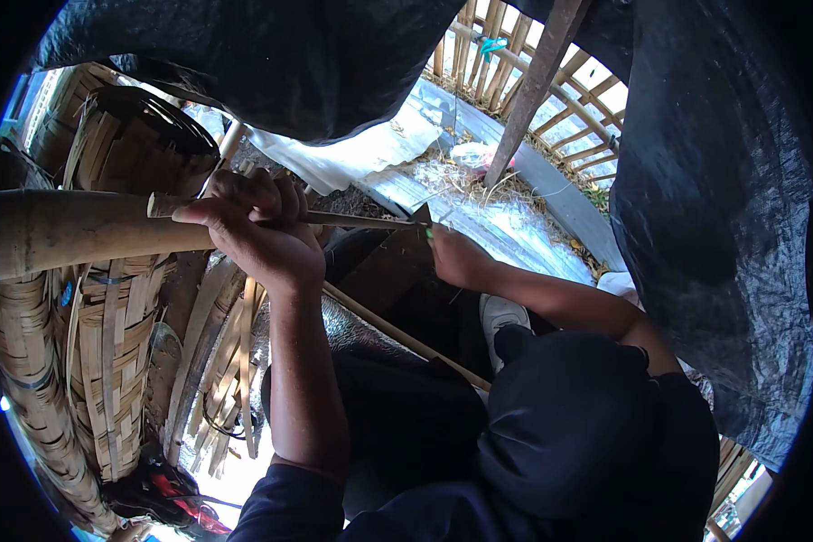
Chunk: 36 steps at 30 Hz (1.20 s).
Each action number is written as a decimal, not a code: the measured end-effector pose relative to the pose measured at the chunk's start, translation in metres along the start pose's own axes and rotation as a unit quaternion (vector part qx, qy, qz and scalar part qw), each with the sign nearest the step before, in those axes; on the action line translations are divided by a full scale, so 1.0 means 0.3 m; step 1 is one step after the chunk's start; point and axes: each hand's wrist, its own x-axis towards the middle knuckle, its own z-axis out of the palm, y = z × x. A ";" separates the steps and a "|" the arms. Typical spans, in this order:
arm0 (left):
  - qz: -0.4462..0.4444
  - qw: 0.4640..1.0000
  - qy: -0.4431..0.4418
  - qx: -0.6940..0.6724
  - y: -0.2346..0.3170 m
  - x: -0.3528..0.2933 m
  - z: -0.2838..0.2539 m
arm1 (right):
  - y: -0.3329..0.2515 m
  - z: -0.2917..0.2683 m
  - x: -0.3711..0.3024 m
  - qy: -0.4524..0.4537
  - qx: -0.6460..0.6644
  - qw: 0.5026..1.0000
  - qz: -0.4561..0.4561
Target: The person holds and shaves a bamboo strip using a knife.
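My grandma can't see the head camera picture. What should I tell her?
The person's left hand grips a long, thin stick-like piece, and their right hand is at its far end. On the left are a thick bamboo pole and woven basketwork.

Makeshift bamboo workshop, semi-open, rough shelter more than a proper room. Evidence: tall woven bamboo baskets [135, 334] stacked along the left, thick bamboo pole [90, 237] beside them, loose split strips [248, 361] hanging below. Dark plastic sheeting [723, 253] hangs as cover. Slatted bamboo fence [515, 61] lets daylight in; straw-like litter [461, 185] covers the ground near it.
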 end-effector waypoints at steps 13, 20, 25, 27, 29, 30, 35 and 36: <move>-0.026 0.996 -0.051 -0.074 0.026 0.031 -0.059 | -0.184 -0.095 0.085 -0.013 0.080 0.995 -0.051; -0.051 0.988 -0.092 -0.111 0.020 0.024 -0.068 | -0.166 -0.046 0.055 0.045 0.030 0.994 -0.099; -0.061 0.978 -0.152 -0.129 0.036 0.021 -0.053 | 0.021 -0.043 0.023 -0.078 -0.057 0.995 0.001; -0.063 0.968 -0.204 -0.133 0.024 0.001 -0.033 | 0.135 -0.029 -0.030 -0.120 -0.087 0.988 0.043; -0.053 0.963 -0.235 -0.122 0.007 -0.004 0.001 | 0.170 -0.038 -0.050 -0.142 -0.097 0.982 0.075; -0.054 0.957 -0.261 -0.111 0.012 -0.019 0.012 | 0.149 -0.043 -0.045 -0.144 -0.095 0.982 0.080; -0.040 0.984 -0.158 -0.069 0.023 -0.002 0.020 | -0.268 -0.224 0.105 -0.057 0.075 0.995 -0.021; -0.043 0.984 -0.160 -0.070 0.017 -0.006 0.022 | -0.320 -0.243 0.111 -0.053 0.092 0.993 -0.053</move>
